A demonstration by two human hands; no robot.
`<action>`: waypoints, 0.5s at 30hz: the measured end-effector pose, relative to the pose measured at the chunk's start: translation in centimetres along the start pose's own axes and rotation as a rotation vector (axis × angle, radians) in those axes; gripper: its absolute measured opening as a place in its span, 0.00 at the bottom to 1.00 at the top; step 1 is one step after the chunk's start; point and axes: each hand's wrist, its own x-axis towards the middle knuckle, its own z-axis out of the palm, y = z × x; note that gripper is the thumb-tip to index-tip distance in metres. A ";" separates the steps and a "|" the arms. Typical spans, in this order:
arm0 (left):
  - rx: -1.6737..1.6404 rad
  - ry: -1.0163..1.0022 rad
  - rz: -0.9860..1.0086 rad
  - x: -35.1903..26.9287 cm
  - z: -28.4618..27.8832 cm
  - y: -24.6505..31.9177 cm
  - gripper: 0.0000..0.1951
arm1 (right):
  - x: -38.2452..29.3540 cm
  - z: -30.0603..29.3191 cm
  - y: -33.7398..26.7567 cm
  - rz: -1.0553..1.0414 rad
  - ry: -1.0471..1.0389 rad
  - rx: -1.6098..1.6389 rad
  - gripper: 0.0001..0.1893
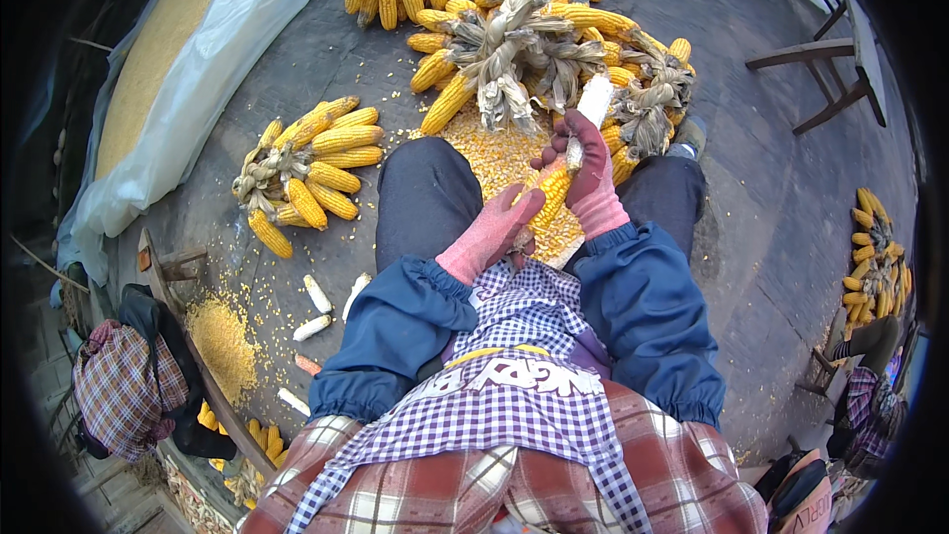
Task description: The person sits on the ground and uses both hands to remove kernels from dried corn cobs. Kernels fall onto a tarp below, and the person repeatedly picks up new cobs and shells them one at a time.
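My left hand (493,228), in a pink knit glove, is closed around the lower end of a partly shelled yellow corn cob (550,200) above my lap. Against the cob's upper end, my right hand (586,152), in a pink glove with a dark red coated palm, grips a bare corn cob (595,100) whose whitish end sticks out past the fingers. Loose corn kernels (493,152) lie heaped between my knees. Just beyond are bundles of yellow corn ears tied by their twisted husks (511,30).
Another tied corn bundle (311,170) lies left, with bare cobs (317,295) and a kernel pile (222,345) nearer me. Plastic sheeting (200,74) edges a grain heap (159,37). Wooden benches (830,52) stand at far right. People sit at lower left (130,386) and lower right (864,408).
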 end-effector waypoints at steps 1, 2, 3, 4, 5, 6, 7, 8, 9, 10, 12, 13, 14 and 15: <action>-0.036 -0.024 -0.007 -0.2 -0.1 0.2 0.26 | -0.1 0.1 0.0 0.008 0.005 0.033 0.17; 0.025 -0.047 0.052 0.2 -0.4 -0.5 0.26 | -0.1 0.2 0.0 -0.003 0.005 0.020 0.16; 0.005 -0.006 0.011 0.3 -0.5 -0.5 0.27 | -0.1 0.3 0.1 -0.016 0.001 0.023 0.16; -0.016 0.035 -0.030 0.5 -0.5 -0.4 0.29 | -0.1 0.2 0.3 -0.027 -0.002 0.026 0.16; -0.036 0.077 -0.071 0.7 -0.5 -0.4 0.30 | 0.0 0.2 0.5 -0.039 -0.006 0.029 0.16; 0.000 0.142 -0.097 1.0 -0.2 -0.4 0.31 | 0.0 0.1 0.7 -0.060 0.005 -0.055 0.16; -0.018 0.118 -0.105 1.0 -0.4 -0.5 0.31 | 0.1 0.0 0.9 -0.053 0.019 -0.039 0.16; -0.036 0.094 -0.113 0.9 -0.6 -0.5 0.31 | 0.2 -0.1 1.0 -0.047 0.034 -0.023 0.16; -0.057 0.070 -0.115 0.8 -0.5 -0.3 0.31 | 0.4 0.0 0.9 -0.042 0.044 -0.011 0.16; -0.062 0.042 -0.074 0.8 -0.5 -0.4 0.31 | 0.4 0.0 0.8 -0.025 0.042 -0.033 0.16; -0.072 -0.015 0.003 0.6 -0.2 -0.6 0.30 | 0.3 0.0 0.8 0.010 0.043 -0.076 0.16; -0.062 -0.022 -0.002 0.5 -0.1 -0.5 0.31 | 0.3 -0.1 0.7 0.046 -0.009 -0.038 0.16; -0.052 -0.027 -0.007 0.3 -0.1 -0.4 0.31 | 0.3 -0.2 0.5 0.082 -0.061 0.001 0.16; -0.042 -0.030 -0.011 0.1 0.0 -0.2 0.32 | 0.1 -0.2 0.2 0.120 -0.115 0.039 0.16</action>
